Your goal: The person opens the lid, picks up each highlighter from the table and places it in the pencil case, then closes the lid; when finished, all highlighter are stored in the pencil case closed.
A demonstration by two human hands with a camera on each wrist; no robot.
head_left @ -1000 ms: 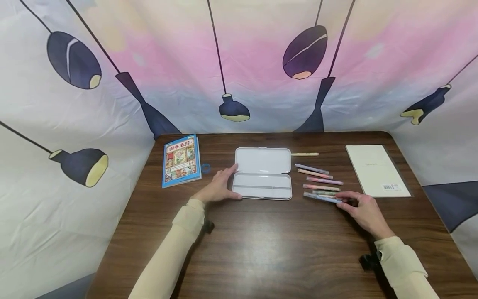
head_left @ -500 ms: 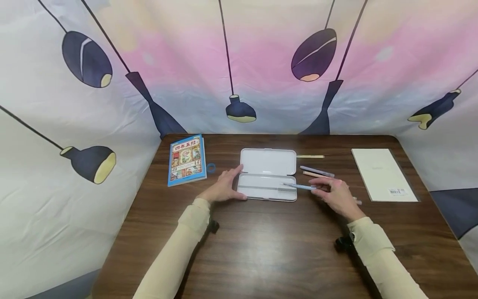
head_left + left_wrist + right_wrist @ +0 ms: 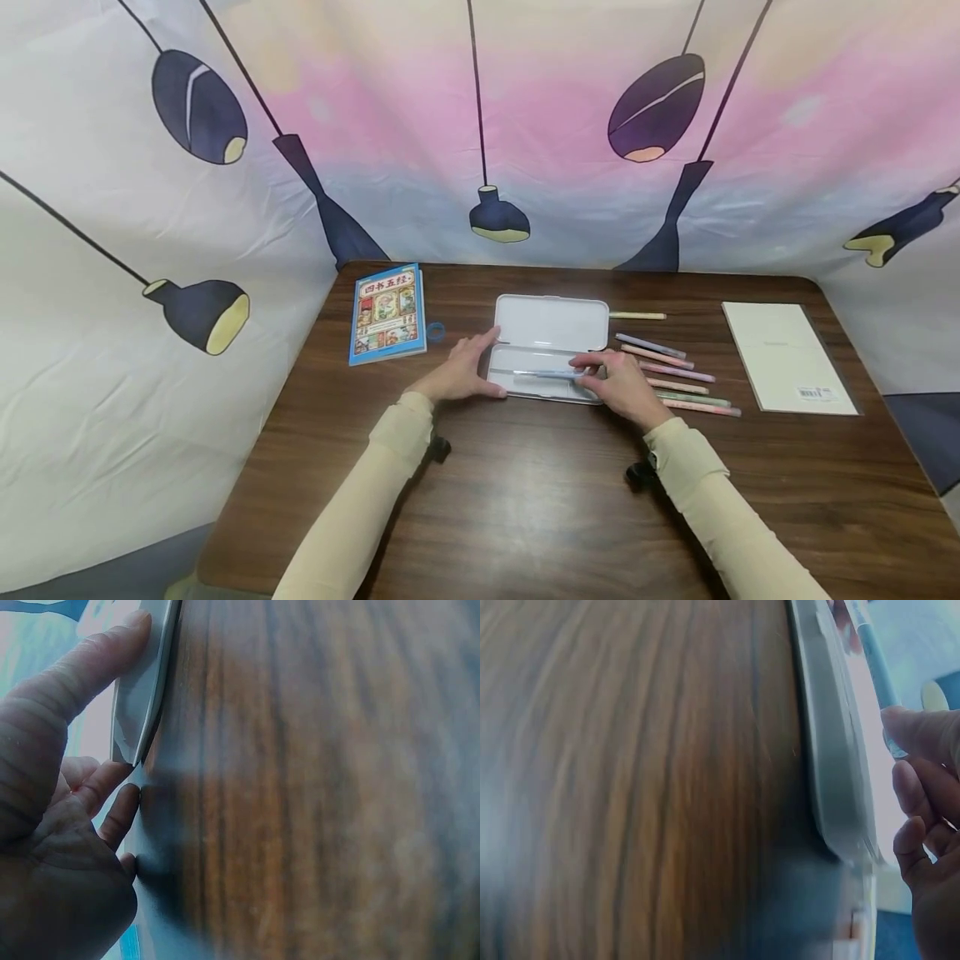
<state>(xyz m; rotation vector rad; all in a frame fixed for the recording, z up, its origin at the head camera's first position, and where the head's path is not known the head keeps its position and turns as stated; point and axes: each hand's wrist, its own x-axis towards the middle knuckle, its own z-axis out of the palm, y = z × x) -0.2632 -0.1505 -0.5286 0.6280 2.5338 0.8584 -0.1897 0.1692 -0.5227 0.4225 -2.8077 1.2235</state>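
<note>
A white pencil case [image 3: 551, 320] lies with its lid laid back on the table. My left hand [image 3: 463, 367] is at its left end, thumb and fingers spread. In the left wrist view the straight thumb [image 3: 97, 664] rests on the case's side wall, with the other fingers around its corner. My right hand [image 3: 618, 383] pinches a light blue pen [image 3: 551, 374] by its right end between thumb and fingers. The pen lies lengthwise over the case's lower tray. In the right wrist view the pen [image 3: 877, 667] shows just above the case's rim [image 3: 832, 750].
Several pastel pens [image 3: 678, 370] lie right of the case, and a yellow pen [image 3: 637, 316] lies beside its lid. A blue-bordered book [image 3: 386, 315] and a blue ring [image 3: 436, 332] are on the left. At the right lies a cream notebook [image 3: 787, 354] in clear wrapping.
My right hand has picked up the blue pen from the front of the pen row and carried it left over the case. My left hand has stayed at the case's left end.
</note>
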